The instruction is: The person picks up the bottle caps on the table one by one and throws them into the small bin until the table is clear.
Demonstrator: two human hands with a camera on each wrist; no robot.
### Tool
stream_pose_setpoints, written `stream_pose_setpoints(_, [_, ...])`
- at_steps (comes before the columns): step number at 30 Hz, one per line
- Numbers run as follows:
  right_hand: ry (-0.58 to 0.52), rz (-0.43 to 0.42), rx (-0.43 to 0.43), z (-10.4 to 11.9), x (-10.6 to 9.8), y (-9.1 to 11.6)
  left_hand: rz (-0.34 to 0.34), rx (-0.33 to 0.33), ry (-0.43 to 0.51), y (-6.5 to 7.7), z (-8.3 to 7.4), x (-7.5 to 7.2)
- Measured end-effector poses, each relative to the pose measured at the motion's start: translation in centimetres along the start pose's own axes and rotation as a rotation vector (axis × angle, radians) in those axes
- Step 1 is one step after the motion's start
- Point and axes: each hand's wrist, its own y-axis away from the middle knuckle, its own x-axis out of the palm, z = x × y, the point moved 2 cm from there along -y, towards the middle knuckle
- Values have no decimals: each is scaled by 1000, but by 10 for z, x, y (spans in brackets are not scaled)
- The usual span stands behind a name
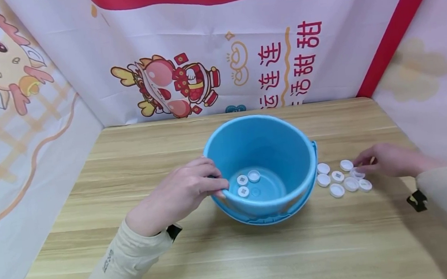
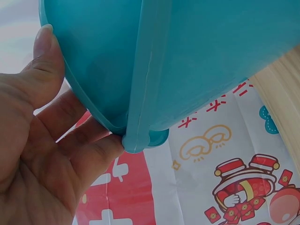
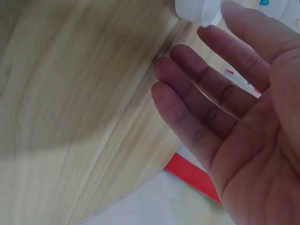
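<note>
A blue bucket (image 1: 266,149) with its carrying handle lowered stands on the table. My left hand (image 1: 184,189) grips its near-left rim; in the left wrist view the thumb (image 2: 48,61) lies along the rim and the fingers curl beneath. Several small round white caps (image 1: 243,192) lie on the bucket's floor. To the right of the bucket, more white caps (image 1: 337,190) are spread in a loose cluster. At the cluster's right edge my right hand (image 1: 390,160) pinches one white cap (image 3: 194,10) between thumb and index finger, the other fingers loosely bent.
The wood-grain table (image 1: 234,262) reaches back to a printed cloth wall (image 1: 197,26). Similar cloth closes off the left side (image 1: 16,144) and the right side (image 1: 429,77). The bucket stands between my two hands.
</note>
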Motion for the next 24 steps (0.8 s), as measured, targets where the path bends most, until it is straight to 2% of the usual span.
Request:
stream_pose_setpoints(7, [22,24,6,14,4,1,5,-5,-4,0,0,-1])
stream_pose_setpoints(12, [19,55,43,21,6,0,8,-7,-10,0,-1,0])
stream_pose_setpoints(24, [11,62,80,25,6,2,-2,1,9,0,-1,1])
